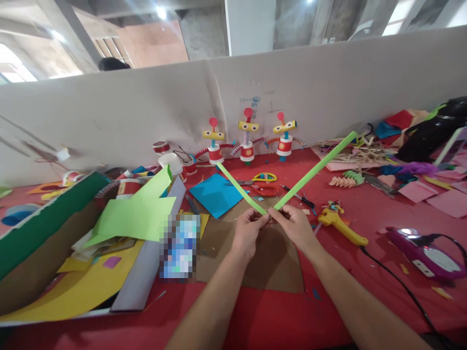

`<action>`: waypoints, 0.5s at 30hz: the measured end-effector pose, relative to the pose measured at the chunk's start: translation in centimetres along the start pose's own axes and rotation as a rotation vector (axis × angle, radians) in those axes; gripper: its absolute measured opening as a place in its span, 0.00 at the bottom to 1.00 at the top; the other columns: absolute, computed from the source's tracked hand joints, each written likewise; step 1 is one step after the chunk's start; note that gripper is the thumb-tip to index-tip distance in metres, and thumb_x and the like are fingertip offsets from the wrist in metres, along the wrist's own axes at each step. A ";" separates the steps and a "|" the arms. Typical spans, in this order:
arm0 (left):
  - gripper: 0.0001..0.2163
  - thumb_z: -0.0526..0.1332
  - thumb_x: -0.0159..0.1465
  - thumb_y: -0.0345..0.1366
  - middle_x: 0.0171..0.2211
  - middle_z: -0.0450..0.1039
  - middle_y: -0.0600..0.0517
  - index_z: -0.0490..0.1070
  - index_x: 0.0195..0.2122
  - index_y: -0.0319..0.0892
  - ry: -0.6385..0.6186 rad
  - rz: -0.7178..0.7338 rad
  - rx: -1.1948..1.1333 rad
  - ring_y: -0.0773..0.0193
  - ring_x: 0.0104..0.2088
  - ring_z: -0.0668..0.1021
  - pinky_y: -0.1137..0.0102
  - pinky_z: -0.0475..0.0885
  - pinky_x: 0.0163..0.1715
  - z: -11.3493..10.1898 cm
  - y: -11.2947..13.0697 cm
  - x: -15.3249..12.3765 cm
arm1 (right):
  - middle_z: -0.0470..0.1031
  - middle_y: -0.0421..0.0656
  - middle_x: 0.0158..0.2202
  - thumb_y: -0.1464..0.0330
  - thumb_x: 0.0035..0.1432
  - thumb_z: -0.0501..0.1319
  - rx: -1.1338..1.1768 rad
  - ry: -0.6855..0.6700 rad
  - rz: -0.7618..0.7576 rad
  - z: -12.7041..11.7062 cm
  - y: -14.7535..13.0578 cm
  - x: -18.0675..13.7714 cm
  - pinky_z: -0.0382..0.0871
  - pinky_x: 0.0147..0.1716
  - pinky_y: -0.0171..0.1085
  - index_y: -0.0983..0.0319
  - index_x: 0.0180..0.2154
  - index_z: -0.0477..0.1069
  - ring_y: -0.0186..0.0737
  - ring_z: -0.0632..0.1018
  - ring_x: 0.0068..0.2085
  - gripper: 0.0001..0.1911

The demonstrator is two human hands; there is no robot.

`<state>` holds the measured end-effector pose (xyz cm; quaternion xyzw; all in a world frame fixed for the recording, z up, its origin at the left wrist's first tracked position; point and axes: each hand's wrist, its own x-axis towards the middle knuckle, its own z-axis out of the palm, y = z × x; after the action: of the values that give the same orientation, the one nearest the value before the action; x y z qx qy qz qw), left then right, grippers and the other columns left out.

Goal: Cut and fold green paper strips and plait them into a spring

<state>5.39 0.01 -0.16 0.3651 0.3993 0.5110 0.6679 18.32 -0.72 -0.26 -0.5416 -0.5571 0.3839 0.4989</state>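
Observation:
Two light green paper strips (315, 170) meet in a V between my hands, above a brown cardboard sheet (273, 267). My left hand (250, 228) pinches the lower end of the left arm of the V. Close against it, my right hand (294, 226) pinches the lower end of the right arm. Whether the two arms are separate strips or one folded strip is hidden by my fingers. Beyond my hands lie a blue paper square (216, 194), yellow-handled scissors (264, 178) and red-handled scissors (266, 189).
Three paper-cup figures (247, 151) stand along the white partition (146, 112). At left is a box (54, 214) of coloured paper; a pixelated phone-like rectangle (180, 248) lies beside it. On the right are a yellow glue gun (343, 227) with a cord and a purple power strip (425, 255).

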 end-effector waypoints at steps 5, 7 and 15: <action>0.09 0.69 0.45 0.36 0.23 0.71 0.53 0.73 0.25 0.38 0.041 0.032 0.067 0.71 0.24 0.71 0.75 0.65 0.28 -0.1 -0.2 0.2 | 0.72 0.42 0.23 0.56 0.53 0.59 -0.197 0.073 -0.108 0.2 0.5 -0.2 0.61 0.27 0.36 0.60 0.25 0.69 0.40 0.71 0.26 0.14; 0.08 0.68 0.45 0.35 0.22 0.71 0.54 0.73 0.24 0.38 0.054 0.047 0.079 0.71 0.24 0.70 0.76 0.65 0.27 -0.1 -0.2 0.2 | 0.71 0.41 0.22 0.56 0.53 0.58 -0.241 0.080 -0.112 0.3 0.5 -0.2 0.60 0.27 0.36 0.60 0.23 0.67 0.39 0.70 0.26 0.15; 0.06 0.67 0.45 0.31 0.21 0.69 0.54 0.71 0.23 0.38 0.098 0.138 0.040 0.70 0.23 0.70 0.75 0.64 0.26 0.3 -0.6 0.1 | 0.71 0.39 0.25 0.55 0.53 0.58 0.154 -0.058 0.080 0.7 0.8 0.0 0.63 0.29 0.35 0.60 0.27 0.67 0.37 0.70 0.29 0.15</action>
<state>5.92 -0.06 -0.56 0.3794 0.4153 0.5650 0.6036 17.86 -0.57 -1.17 -0.5118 -0.5182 0.4609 0.5070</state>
